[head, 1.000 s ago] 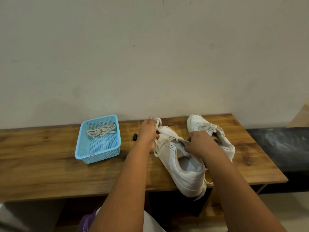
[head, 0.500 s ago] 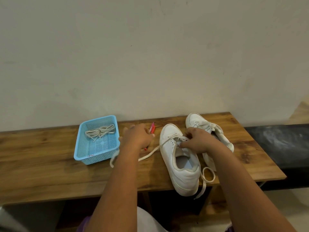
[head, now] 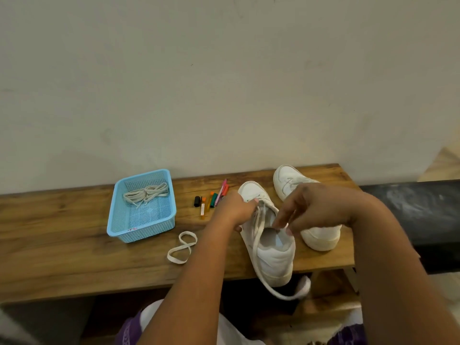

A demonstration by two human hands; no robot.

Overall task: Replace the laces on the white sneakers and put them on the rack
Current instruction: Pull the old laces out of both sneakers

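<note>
From the head camera, a white sneaker (head: 267,235) lay lengthwise on the wooden bench (head: 74,257), toe toward 11 o'clock, heel at the near edge. The left hand (head: 232,210) gripped its side; the right hand (head: 313,207) pinched its lace (head: 256,235). A second sneaker (head: 321,235) stood at 3 o'clock.

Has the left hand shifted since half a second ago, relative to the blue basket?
Yes. The left hand has moved right, away from the blue basket, and now grips the near sneaker by its laces.
</note>
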